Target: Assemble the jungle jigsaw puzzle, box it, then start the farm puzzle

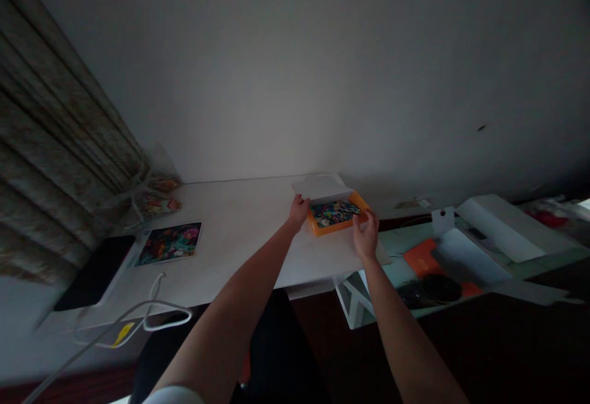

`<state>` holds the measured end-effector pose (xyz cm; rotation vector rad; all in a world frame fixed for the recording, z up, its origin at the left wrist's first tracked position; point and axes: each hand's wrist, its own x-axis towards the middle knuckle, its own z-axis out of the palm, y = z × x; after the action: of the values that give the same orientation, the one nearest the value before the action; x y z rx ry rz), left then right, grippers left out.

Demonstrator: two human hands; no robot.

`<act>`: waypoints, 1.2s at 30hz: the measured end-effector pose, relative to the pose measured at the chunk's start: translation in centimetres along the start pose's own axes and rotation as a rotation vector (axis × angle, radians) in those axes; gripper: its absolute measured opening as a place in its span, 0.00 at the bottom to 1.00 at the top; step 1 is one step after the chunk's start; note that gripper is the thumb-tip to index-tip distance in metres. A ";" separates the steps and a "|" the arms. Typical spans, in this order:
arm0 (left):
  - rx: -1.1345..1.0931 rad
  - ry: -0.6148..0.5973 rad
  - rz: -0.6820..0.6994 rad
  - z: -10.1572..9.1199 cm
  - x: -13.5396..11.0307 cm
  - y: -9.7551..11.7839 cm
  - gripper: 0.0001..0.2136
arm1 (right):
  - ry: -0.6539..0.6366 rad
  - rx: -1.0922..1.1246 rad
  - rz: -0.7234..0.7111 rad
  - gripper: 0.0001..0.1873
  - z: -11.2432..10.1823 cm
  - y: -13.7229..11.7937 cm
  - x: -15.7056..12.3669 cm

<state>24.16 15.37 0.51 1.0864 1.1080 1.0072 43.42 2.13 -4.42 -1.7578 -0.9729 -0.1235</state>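
Observation:
An orange tray-like box (318, 229) lies on the white table (239, 238), with a colourful patterned sheet (334, 212) inside it and a white lid flap (320, 186) standing behind it. My left hand (298, 212) touches the box's left edge, fingers curled against it. My right hand (366, 235) grips the box's right front corner, with fingers bent over the rim.
A colourful picture card (169, 243) lies at the table's left, beside a dark tablet (94, 272) and a white cable (138, 318). Curtains (50, 146) hang on the left. A lower surface at right holds white boxes (488, 232), an orange item (421, 257) and a black object (431, 288).

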 end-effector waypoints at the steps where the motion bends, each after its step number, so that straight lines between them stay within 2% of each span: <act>1: -0.016 0.005 -0.009 0.3 0.3 0.0 0.30 | 0.004 0.005 -0.006 0.36 0.0 0.0 0.1; 6: -0.147 0.017 -0.025 0.2 0.3 -0.3 0.43 | 0.043 0.036 0.016 0.38 -0.3 -0.2 0.0; 9: -0.226 -0.009 0.004 -1.1 -0.3 -0.4 0.47 | 0.034 0.108 0.119 0.41 -0.4 -0.3 -0.2; 11: -0.202 -0.037 0.073 -2.3 -0.8 -0.2 0.45 | 0.009 0.169 0.196 0.42 -0.4 -0.3 -0.3; 15: 0.007 -0.075 0.312 -5.1 -2.6 0.6 0.35 | 0.026 0.307 0.323 0.43 -0.3 0.1 -0.1; 19: 0.315 -0.136 0.584 -7.0 -6.3 1.4 0.28 | -0.010 0.460 0.459 0.45 -1.3 1.1 1.0; 22: 0.523 -0.249 0.739 -7.7 -9.3 1.2 0.24 | -0.074 0.583 0.580 0.47 -3.0 1.7 2.0; 24: 0.673 -0.354 0.795 -7.9 -10.7 0.6 0.24 | -0.090 0.563 0.589 0.45 -4.3 1.7 2.2; 26: 0.823 -0.459 0.814 -8.2 -11.6 0.0 0.23 | -0.120 0.429 0.446 0.42 -5.4 1.2 1.8; 28: 0.943 -0.528 0.810 -8.5 -12.3 -0.6 0.22 | -0.201 0.254 0.164 0.39 -6.1 0.1 0.9; 31: 1.035 -0.562 0.814 -9.4 -12.8 -1.4 0.24 | -0.416 0.027 -0.282 0.34 -6.2 -2.6 -0.9; 33: 1.059 -0.546 0.828 -10.5 -12.8 -1.9 0.25 | -0.513 -0.121 -0.439 0.32 -5.9 -4.8 -2.1; 36: 1.097 -0.457 0.829 -13.3 -11.9 -2.4 0.22 | -0.580 -0.268 -0.554 0.36 -5.1 -7.6 -3.4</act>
<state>9.26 5.32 -1.18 2.6580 0.7825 0.6198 38.00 -3.32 1.67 -1.7511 -1.9325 -0.0986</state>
